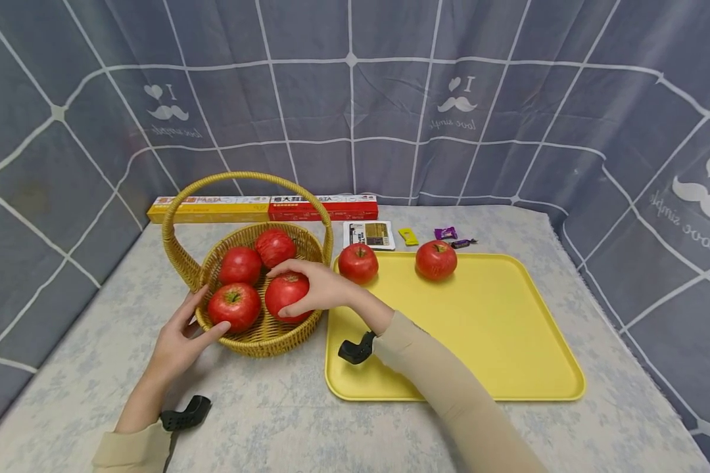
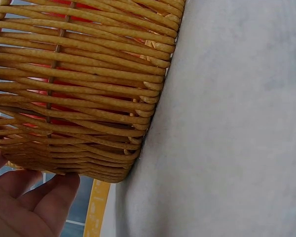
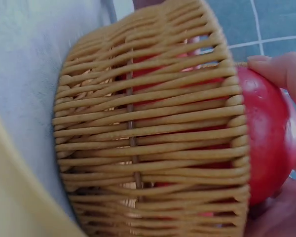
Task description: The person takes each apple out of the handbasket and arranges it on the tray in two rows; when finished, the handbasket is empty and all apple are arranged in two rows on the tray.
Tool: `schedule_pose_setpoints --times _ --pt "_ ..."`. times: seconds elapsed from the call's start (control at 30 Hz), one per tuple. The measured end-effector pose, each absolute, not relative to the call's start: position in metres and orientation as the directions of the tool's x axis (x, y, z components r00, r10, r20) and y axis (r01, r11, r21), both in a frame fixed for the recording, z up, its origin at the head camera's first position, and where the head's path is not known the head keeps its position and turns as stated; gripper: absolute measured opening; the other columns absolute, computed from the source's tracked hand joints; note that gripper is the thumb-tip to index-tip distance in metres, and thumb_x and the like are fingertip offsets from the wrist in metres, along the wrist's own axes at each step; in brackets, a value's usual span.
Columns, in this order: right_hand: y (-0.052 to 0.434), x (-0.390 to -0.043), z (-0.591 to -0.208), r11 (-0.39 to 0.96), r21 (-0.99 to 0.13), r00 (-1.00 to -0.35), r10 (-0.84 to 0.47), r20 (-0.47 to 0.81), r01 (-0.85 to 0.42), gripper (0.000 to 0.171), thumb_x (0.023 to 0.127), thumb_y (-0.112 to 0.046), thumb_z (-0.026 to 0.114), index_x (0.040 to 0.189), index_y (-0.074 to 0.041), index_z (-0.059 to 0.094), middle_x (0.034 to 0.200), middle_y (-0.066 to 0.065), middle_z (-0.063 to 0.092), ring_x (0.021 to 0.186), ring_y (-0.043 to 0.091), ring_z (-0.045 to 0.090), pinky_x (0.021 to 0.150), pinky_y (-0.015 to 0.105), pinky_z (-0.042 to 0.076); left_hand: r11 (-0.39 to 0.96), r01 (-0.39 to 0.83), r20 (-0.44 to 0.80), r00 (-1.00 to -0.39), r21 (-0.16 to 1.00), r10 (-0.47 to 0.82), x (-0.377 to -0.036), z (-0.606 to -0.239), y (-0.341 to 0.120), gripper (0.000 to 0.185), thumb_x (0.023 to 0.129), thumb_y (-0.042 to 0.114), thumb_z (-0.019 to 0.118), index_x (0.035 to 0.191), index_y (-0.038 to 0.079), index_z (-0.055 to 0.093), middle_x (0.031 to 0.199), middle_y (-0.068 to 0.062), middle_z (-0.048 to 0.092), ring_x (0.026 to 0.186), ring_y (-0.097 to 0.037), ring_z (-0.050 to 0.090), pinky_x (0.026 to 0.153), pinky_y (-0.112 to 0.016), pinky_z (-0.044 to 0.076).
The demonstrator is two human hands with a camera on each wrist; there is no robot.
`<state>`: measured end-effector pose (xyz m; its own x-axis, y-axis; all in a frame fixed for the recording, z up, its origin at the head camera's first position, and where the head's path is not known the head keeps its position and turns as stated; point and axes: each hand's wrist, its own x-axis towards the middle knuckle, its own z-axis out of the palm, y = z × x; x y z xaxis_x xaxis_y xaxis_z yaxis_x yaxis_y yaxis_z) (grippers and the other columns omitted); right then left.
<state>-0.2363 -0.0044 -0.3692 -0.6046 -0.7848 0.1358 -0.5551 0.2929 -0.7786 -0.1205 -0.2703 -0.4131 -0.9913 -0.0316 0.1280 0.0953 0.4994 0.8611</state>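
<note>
Here's the right hand (image 1: 313,287), fingers and thumb spread apple-wide, gripping a red apple (image 1: 286,299) at the basket's (image 1: 263,348) four o'clock, bulging above the rim! Left hand (image 1: 174,348), partly open, holds the basket's side at eight. Three more apples (image 1: 234,307) inside: eight, ten, one. Yellow tray (image 1: 485,328) at three.

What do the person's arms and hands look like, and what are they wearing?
The left arm wears a plain beige cloth sleeve and a black, angular wrist device. The right arm has a matching beige sleeve and black device. No gloves cover the left hand or right hand.
</note>
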Motion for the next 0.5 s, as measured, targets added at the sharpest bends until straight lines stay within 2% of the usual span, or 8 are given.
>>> schedule_pose_setpoints --times 0.1,0.27,0.5 --pt "0.003 -0.229 -0.368 0.238 -0.804 -0.627 -0.752 0.202 -0.544 0.058 0.073 -0.028 0.080 0.125 -0.019 0.055 0.122 -0.009 0.053 0.107 0.008 0.050 0.084 0.025 0.049 0.494 0.102 0.134 -0.990 0.864 -0.031 -0.120 -0.414 -0.271 0.077 0.088 0.022 0.068 0.151 0.015 0.023 0.155 -0.017 0.004 0.139 -0.039 0.013 0.082 0.002 0.032" --pt "0.015 -0.220 -0.364 0.186 -0.781 -0.637 -0.702 0.319 -0.597 0.065 0.069 -0.026 0.084 0.127 -0.019 0.055 0.127 -0.008 0.048 0.118 0.008 0.042 0.088 0.027 0.047 0.490 0.101 0.131 -0.991 0.866 -0.029 -0.120 -0.414 -0.271 0.078 0.088 0.022 0.068 0.151 0.015 0.022 0.155 -0.017 0.003 0.139 -0.038 0.013 0.082 0.002 0.032" --pt "0.038 -0.212 -0.355 0.287 -0.722 -0.658 -0.691 0.299 -0.629 0.080 0.069 -0.029 0.084 0.139 -0.022 0.046 0.131 -0.001 0.039 0.116 0.014 0.045 0.090 0.032 0.047 0.501 0.102 0.133 -0.991 0.859 -0.026 -0.121 -0.413 -0.271 0.078 0.088 0.022 0.068 0.151 0.017 0.022 0.155 -0.016 0.004 0.139 -0.038 0.014 0.082 0.002 0.032"
